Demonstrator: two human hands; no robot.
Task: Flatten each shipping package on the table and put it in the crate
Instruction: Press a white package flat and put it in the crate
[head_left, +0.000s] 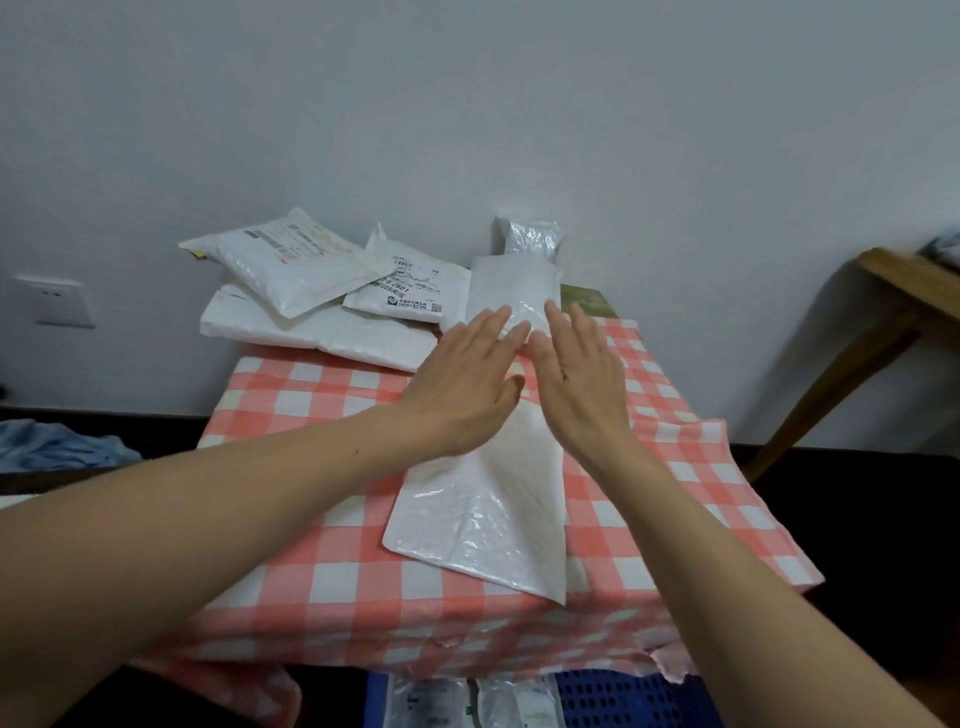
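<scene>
Shipping packages (441, 701) inside the blue crate (618, 699)

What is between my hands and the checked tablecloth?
In the head view, a long white package lies between the left hand, the right hand and the tablecloth.

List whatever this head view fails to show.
Head view:
Blue plastic crate: cut off by the bottom edge, overhung by the pink checked tablecloth; fill unclear.
Long white padded mailer: middle covered by left hand and right hand.
Printed label on a piled white package: text too small.
</scene>
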